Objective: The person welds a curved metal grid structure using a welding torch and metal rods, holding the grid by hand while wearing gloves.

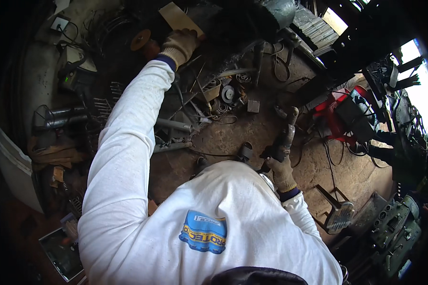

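My left hand (pixel 179 46), in a tan work glove, reaches far forward with its fingers curled over the near end of a flat tan board (pixel 177 17). Just left of that glove is an orange-brown disc (pixel 140 40). My right hand (pixel 281 174), also gloved, is closed around a dark, elongated power tool (pixel 283 145) held low in front of my body. The tool points away from me and ends in a brownish rounded tip; its exact kind is hard to make out. My left fingertips are partly hidden in shadow.
A grey disc (pixel 228 94) and a small pale block (pixel 253 106) lie among scrap on the floor. Metal tubes (pixel 176 124) stand under my left arm. At right are a red plastic chair (pixel 335 111), trailing cables, a metal stool (pixel 339 216) and a green machine (pixel 390 228).
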The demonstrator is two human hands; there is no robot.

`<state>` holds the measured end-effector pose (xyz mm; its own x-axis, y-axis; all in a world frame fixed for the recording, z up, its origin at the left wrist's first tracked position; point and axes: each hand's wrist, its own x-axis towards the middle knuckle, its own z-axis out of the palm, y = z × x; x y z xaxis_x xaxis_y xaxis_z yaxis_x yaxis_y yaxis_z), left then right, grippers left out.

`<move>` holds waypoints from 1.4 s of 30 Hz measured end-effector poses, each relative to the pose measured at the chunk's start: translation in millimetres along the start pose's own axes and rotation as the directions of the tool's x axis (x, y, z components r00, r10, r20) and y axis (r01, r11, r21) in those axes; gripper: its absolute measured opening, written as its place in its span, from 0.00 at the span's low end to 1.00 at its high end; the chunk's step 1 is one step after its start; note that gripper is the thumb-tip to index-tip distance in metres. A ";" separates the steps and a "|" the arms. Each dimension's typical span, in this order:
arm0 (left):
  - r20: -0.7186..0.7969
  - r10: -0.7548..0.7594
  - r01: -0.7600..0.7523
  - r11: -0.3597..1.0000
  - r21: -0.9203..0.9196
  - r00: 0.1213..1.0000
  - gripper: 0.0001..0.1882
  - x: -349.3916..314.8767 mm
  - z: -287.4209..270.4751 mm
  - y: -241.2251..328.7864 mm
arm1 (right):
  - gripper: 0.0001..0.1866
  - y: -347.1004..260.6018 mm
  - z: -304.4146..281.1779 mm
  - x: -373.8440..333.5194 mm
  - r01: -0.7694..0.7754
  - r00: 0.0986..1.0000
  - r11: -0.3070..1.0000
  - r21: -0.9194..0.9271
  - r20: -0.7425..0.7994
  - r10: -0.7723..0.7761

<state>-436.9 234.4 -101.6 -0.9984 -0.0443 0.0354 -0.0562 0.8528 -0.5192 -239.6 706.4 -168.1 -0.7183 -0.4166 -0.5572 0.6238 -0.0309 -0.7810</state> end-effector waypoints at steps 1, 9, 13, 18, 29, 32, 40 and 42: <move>0.030 0.097 -0.099 0.993 0.060 0.995 0.19 -4.6 -21.3 5.4 | 0.33 -2.1 -3.4 3.1 0.008 1.000 1.000 0.005 -0.008 -0.008; -0.061 0.467 -0.471 0.879 -0.080 0.882 0.13 -43.6 -80.9 17.6 | 0.29 -8.3 3.7 26.1 0.120 0.993 0.986 -0.115 0.003 -0.121; -0.214 0.542 -0.576 0.803 -0.154 0.812 0.13 -66.3 -77.7 23.9 | 0.31 -8.7 11.0 29.1 0.107 0.994 0.990 -0.096 0.033 -0.105; -0.350 0.541 -0.640 0.705 -0.307 0.764 0.09 -78.1 -110.8 69.5 | 0.42 -6.0 11.7 37.1 0.048 0.999 0.989 -0.137 0.017 -0.046; -0.275 0.112 -0.185 0.949 -0.256 0.955 0.22 -111.4 -96.1 14.3 | 0.39 3.0 23.5 30.7 0.109 0.991 0.983 -0.146 0.093 -0.096; -0.282 0.044 -0.160 0.901 -0.402 0.958 0.22 -115.8 -97.8 27.1 | 0.37 -5.3 26.5 16.5 0.132 0.991 0.983 -0.124 0.050 -0.127; -0.239 0.297 -0.370 0.852 -0.371 0.924 0.19 -83.0 -67.3 91.7 | 0.51 -9.1 20.5 0.9 0.167 0.979 0.935 -0.311 -0.058 -0.195; -0.265 0.333 -0.406 0.862 -0.305 0.905 0.16 -80.1 -56.7 78.0 | 0.53 -24.6 24.8 -13.7 0.124 0.987 0.932 -0.341 -0.057 -0.152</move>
<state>-360.8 333.9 -96.5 -0.9203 0.3818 0.0856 0.3593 0.9112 -0.2016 -237.5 690.4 -134.3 -0.8212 -0.3550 -0.4468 0.3868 0.2295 -0.8932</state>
